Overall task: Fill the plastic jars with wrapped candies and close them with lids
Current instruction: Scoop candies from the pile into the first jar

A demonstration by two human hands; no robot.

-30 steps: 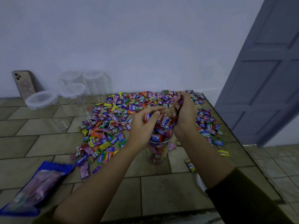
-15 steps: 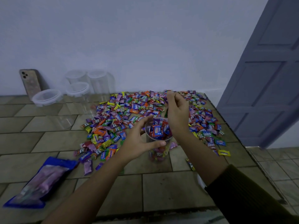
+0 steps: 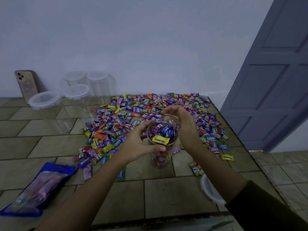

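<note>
Plastic jar (image 3: pixel 160 158) stands upright mid-table (image 3: pixel 166 197), at the near edge of the candy pile (image 3: pixel 133 112), mouth uncovered, packed to the rim with wrapped candies. Yellow Mentos candy (image 3: pixel 160 140) lies on top. I see the left hand (image 3: pixel 135 144) wrapped round the jar just under the rim: thumb (image 3: pixel 158 148) on the near side, fingers (image 3: pixel 146 125) curled round the far left side. Right hand (image 3: pixel 185 129) sits just beside the jar's right side, fingers (image 3: pixel 168 110) loosely curved and slightly apart over the far rim; I see nothing held in it. Back left, by the wall (image 3: pixel 133 47): four clear jars (image 3: pixel 76 92), all look empty on my feed. The front two carry whitish lids; the back two are too blurry to call. Phone (image 3: pixel 26 84) leans on the wall beside them. Blue bag (image 3: pixel 36 189) lies flat front left, pinkish contents showing through its clear panel. White lid (image 3: pixel 208 189) rests near the table's right edge, partly hidden under the right forearm. A few loose candies lie round the jar's base.
</note>
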